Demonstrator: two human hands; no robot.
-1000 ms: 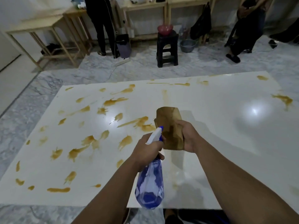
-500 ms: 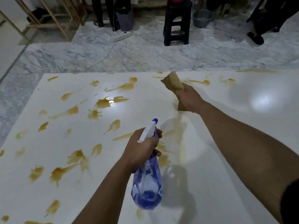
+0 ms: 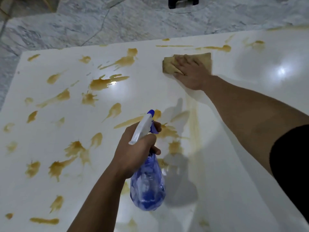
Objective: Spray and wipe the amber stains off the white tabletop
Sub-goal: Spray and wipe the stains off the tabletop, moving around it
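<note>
The right hand (image 3: 189, 72) lies flat, fingers spread, pressing one tan cloth (image 3: 204, 60) onto the white tabletop (image 3: 250, 164) at full reach, just short of the smears along the far edge. That cloth looks soft and limp, probably damp — it should be worked under a flat palm, not pinched. The left hand (image 3: 133, 153) grips one spray bottle (image 3: 148, 186) round its neck, a finger curled at the trigger, nozzle aimed away over the amber stains (image 3: 107, 82). The bottle is clear thin plastic with a little blue liquid at the bottom, so I'd judge it light and easily squeezed. The stains — a few dozen, mostly left of and beyond the bottle hand — look wet and glossy.
</note>
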